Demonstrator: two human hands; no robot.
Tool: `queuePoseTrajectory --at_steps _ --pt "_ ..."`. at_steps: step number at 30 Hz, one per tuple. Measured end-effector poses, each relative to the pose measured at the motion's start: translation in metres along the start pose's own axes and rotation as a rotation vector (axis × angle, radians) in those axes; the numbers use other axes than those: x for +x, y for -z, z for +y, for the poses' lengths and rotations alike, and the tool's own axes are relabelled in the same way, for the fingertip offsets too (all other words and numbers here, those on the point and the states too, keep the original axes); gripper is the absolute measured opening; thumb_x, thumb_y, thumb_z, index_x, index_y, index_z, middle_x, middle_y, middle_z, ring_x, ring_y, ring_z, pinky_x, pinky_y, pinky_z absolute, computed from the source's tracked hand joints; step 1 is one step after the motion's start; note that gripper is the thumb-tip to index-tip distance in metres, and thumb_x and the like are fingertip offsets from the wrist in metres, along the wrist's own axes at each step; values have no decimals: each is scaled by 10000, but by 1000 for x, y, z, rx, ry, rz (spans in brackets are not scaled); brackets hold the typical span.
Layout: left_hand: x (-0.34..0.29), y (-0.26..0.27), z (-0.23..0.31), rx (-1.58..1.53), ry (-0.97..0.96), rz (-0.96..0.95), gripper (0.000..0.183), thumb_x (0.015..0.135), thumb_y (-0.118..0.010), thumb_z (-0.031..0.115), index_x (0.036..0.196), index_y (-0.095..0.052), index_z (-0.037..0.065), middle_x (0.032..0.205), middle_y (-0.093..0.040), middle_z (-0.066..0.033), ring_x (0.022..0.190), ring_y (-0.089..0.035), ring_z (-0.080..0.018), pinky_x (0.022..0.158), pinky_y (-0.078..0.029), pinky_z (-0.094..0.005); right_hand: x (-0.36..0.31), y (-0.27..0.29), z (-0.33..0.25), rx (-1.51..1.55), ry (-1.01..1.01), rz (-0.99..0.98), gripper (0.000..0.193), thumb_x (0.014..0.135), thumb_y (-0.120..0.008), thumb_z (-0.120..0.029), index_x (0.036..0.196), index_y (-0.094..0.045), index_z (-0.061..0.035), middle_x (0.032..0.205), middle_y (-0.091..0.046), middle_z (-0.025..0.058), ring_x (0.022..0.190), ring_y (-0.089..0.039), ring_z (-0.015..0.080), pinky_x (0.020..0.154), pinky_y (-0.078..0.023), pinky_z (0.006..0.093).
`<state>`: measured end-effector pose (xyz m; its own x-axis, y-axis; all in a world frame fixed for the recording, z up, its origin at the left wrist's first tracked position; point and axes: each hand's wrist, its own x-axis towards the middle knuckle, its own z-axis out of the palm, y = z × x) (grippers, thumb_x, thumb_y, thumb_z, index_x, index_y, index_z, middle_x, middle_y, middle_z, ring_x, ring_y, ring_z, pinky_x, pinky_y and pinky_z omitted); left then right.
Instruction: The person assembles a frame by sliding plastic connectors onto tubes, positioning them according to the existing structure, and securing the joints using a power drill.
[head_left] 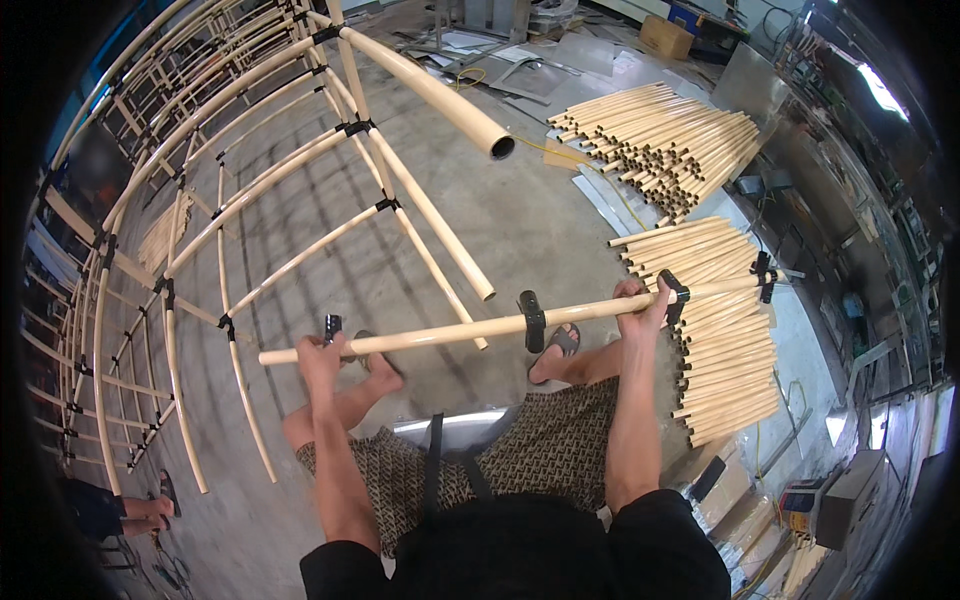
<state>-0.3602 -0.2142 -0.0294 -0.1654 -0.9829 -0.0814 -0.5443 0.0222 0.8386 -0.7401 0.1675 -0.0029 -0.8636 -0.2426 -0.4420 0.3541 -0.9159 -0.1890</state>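
A long cream-coloured pipe (440, 333) lies across in front of me above my knees, its right end slightly higher in view. My left hand (321, 362) is closed round it near the left end, beside a black pipe joint (333, 325). My right hand (640, 308) grips the pipe farther right, with its thumb against another black joint (673, 296). Between my hands a third black joint (533, 320) sits on the pipe. More black joint pieces (765, 277) show at its far right. My fingers partly hide the pipe at both grips.
A large frame of cream pipes (290, 150) and black joints stands at left, with open pipe ends (500, 147) sticking out toward me. Stacked loose pipes (730, 340) lie at right, and another pile (690, 130) behind. Another person's legs (145, 508) show at lower left.
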Motion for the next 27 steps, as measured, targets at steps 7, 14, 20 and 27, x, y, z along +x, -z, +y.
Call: queuePoseTrajectory --at_steps 7,14,20,27 --pt "-42 -62 -39 19 -102 121 460 754 -798 272 979 -554 -46 979 -564 -222 915 -572 -364 834 -460 -431 93 82 -27 -225 12 296 379 848 -688 -308 773 -365 -123 592 -382 3 498 -423 156 513 -444 327" --pt "-54 -125 -73 64 -130 102 509 761 -819 276 983 -486 -38 1006 -528 -193 919 -556 -313 829 -460 -409 160 83 -51 -339 112 412 401 887 -642 -345 674 -342 -184 496 -299 -35 394 -319 126 467 -375 329" --pt "-48 -178 -94 -103 269 -178 569 728 -836 170 1050 -436 -74 819 -621 -195 583 -658 -249 398 -515 -345 193 76 -75 -229 -8 236 336 910 -617 -293 713 -373 -175 540 -291 -61 418 -264 96 463 -309 260" --pt "-48 -221 -111 91 752 -554 515 729 -822 256 1041 -594 -85 794 -668 -133 609 -666 -255 538 -582 -417 200 81 -79 -340 -22 179 327 895 -631 -281 713 -381 -175 546 -283 -69 433 -268 93 475 -297 260"
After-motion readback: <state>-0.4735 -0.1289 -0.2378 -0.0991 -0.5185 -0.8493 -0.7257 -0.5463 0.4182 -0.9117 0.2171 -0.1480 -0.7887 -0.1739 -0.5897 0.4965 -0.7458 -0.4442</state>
